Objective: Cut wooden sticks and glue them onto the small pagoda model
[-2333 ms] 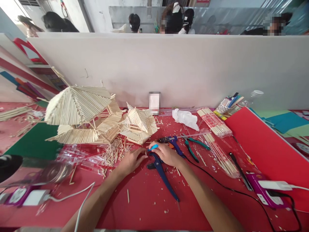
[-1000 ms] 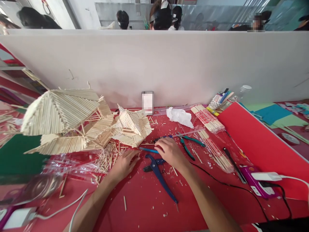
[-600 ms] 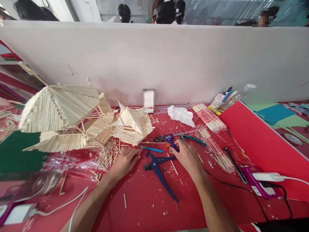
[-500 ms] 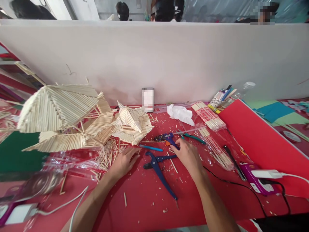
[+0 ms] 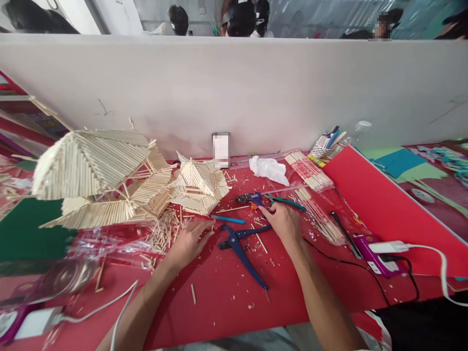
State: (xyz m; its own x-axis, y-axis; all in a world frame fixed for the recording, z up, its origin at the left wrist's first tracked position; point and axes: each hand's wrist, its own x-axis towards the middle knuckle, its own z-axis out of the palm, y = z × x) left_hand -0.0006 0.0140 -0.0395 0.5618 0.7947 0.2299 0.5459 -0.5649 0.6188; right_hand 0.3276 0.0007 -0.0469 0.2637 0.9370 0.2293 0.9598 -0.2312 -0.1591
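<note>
My right hand [image 5: 282, 219] is closed around the handle of a small blue glue gun [image 5: 252, 198] with an orange trigger and a clear glue stick at its back. My left hand [image 5: 190, 243] rests on the red tabletop with its fingers stretched out and apart, holding nothing. Just beyond its fingertips lies a blue pen [image 5: 228, 220]. A blue cutter [image 5: 241, 256] lies spread between my hands. Green-handled pliers [image 5: 290, 203] are right behind my right hand. Beyond my left hand stand a small stick-built roof [image 5: 199, 187] and a larger stick-built pavilion [image 5: 91, 163].
Cut stick pieces [image 5: 166, 231] lie in a heap by the models. Bagged chopsticks [image 5: 309, 170], crumpled tissue [image 5: 268, 169] and a phone [image 5: 221, 150] lie farther back. At right are a red board [image 5: 395, 209], a purple power bank [image 5: 376, 256] and cables. A white partition [image 5: 234, 87] borders the back.
The view has shifted slightly. My right hand has moved a little over the glue gun's handle, covering more of it. My left hand stays nearly in place, fingers slightly more spread.
</note>
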